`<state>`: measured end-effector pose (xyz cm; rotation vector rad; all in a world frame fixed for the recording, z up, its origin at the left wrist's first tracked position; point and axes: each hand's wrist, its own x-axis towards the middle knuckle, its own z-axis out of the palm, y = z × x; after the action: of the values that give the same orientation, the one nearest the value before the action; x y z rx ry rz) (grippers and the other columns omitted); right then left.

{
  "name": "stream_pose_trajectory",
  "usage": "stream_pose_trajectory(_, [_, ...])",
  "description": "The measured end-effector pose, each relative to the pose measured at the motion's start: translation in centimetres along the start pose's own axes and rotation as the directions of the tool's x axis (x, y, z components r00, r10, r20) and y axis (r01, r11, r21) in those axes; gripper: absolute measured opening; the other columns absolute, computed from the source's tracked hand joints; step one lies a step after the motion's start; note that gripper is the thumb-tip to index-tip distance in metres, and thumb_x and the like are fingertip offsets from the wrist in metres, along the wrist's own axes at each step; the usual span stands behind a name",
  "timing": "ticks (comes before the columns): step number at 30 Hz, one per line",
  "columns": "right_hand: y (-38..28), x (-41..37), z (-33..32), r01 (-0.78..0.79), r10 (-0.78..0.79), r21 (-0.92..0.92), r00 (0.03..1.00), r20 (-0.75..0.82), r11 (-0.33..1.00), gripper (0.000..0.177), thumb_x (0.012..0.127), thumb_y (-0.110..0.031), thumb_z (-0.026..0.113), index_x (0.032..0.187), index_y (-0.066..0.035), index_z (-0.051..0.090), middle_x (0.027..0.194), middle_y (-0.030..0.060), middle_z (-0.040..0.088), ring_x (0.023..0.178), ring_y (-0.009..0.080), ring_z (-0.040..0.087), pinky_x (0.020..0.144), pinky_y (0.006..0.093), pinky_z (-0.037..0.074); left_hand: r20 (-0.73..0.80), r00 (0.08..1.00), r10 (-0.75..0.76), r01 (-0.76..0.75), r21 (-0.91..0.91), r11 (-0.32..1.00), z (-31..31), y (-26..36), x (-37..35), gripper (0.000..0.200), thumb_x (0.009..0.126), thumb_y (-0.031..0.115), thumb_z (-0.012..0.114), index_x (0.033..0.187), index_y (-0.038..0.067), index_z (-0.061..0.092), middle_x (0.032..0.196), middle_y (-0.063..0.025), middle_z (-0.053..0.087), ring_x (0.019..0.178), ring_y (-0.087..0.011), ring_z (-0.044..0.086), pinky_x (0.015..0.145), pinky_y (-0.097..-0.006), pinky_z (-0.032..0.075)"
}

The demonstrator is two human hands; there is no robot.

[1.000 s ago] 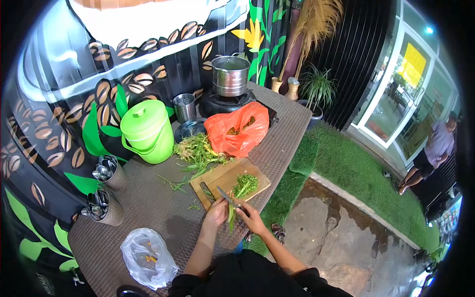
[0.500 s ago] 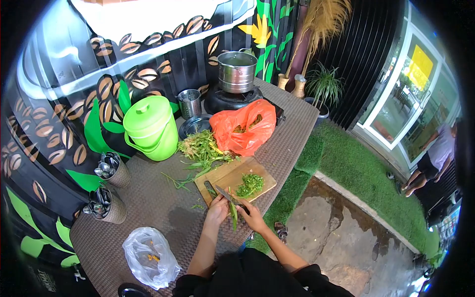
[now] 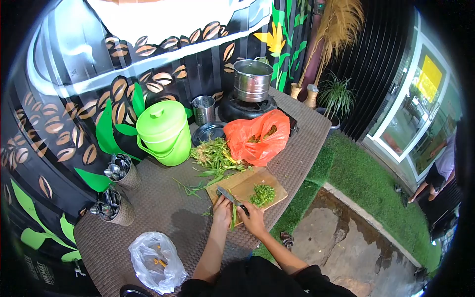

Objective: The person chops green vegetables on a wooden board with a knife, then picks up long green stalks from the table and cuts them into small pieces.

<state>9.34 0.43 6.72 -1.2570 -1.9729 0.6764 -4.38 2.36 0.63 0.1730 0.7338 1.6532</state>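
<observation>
My right hand (image 3: 254,218) is closed round the black handle of a kitchen knife (image 3: 226,194). The blade points up and left across the near left end of a wooden cutting board (image 3: 242,184). Beside the blade, my left hand (image 3: 222,210) has its fingers curled round long leafy greens (image 3: 234,217), whose ends hang between the two hands. Finely chopped greens (image 3: 262,195) lie heaped on the board's right part. Just beyond the board is a loose pile of uncut greens (image 3: 215,154), next to an orange-red plastic bag (image 3: 257,141) with more plant matter inside.
A lidded green bucket (image 3: 164,133), a metal cup (image 3: 203,110) and a steel pot (image 3: 253,79) on a stove stand along the painted wall. Cutlery holders (image 3: 118,210) are at left, a clear plastic bag (image 3: 157,262) near me. A person (image 3: 441,161) stands far right.
My view has shifted, so everything appears further right and slightly lower. The knife blade has moved leftward over the board's dark end slot. Both hands keep their hold.
</observation>
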Motion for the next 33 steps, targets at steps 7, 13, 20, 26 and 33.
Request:
stream_pose_trajectory(7, [0.9, -1.0, 1.6, -0.079, 0.074, -0.102, 0.996, -0.046, 0.992, 0.032, 0.089, -0.025, 0.056, 0.119, -0.013, 0.058, 0.101, 0.0150, 0.065, 0.094, 0.0323, 0.060, 0.084, 0.0415, 0.041, -0.242, 0.966, 0.090, -0.088, 0.019, 0.996, 1.8, -0.8, -1.5, 0.039, 0.087, 0.002, 0.059, 0.126, 0.000, 0.048, 0.115, -0.0108, 0.057, 0.105, -0.0205, 0.056, 0.090, -0.0302, 0.047])
stream_pose_trajectory(13, [5.8, 1.1, 3.4, -0.185, 0.183, 0.207, 0.983, 0.030, 0.961, 0.032, 0.091, -0.029, 0.053, 0.114, -0.009, 0.059, 0.094, 0.0180, 0.065, 0.086, 0.0329, 0.063, 0.074, 0.0409, 0.047, -0.184, 0.968, 0.174, -0.171, 0.033, 0.985, 0.9, 1.0, -1.0, 0.036, 0.085, -0.001, 0.061, 0.120, -0.003, 0.051, 0.111, -0.0112, 0.059, 0.100, -0.0167, 0.059, 0.086, -0.0277, 0.049])
stream_pose_trajectory(20, [6.4, 0.7, 2.1, -0.441, 0.229, 0.393, 0.847, 0.480, 0.807, 0.040, 0.093, -0.032, 0.053, 0.122, -0.003, 0.055, 0.091, 0.0052, 0.060, 0.074, 0.0096, 0.057, 0.064, 0.0246, 0.048, 0.044, 0.989, 0.144, -0.149, 0.185, 0.971, 2.1, 3.2, -2.2, 0.036, 0.087, 0.004, 0.061, 0.121, -0.001, 0.050, 0.108, -0.0059, 0.059, 0.094, -0.0130, 0.058, 0.081, -0.0258, 0.047])
stream_pose_trajectory(26, [5.2, -0.4, -0.9, -0.590, 0.372, 0.555, 0.805, 0.462, 0.586, 0.038, 0.098, -0.036, 0.043, 0.110, -0.003, 0.057, 0.081, 0.0017, 0.057, 0.063, 0.0091, 0.052, 0.059, 0.0222, 0.045, 0.015, 0.999, 0.037, -0.038, 0.080, 0.996, 2.3, 4.1, -2.5, 0.017, 0.088, 0.006, 0.061, 0.104, 0.003, 0.057, 0.098, -0.0043, 0.061, 0.089, -0.0116, 0.058, 0.078, -0.0237, 0.047])
stream_pose_trajectory(33, [4.2, -0.3, -5.1, -0.356, 0.265, 0.648, 0.935, 0.237, 0.674, 0.038, 0.101, -0.032, 0.032, 0.103, -0.002, 0.055, 0.062, -0.0029, 0.041, 0.056, 0.0087, 0.039, 0.053, 0.0238, 0.034, 0.041, 0.973, 0.228, -0.232, 0.153, 0.961, 4.3, 4.7, -3.4, 0.014, 0.088, 0.007, 0.062, 0.101, 0.007, 0.057, 0.097, -0.0021, 0.061, 0.088, -0.0103, 0.058, 0.078, -0.0241, 0.048])
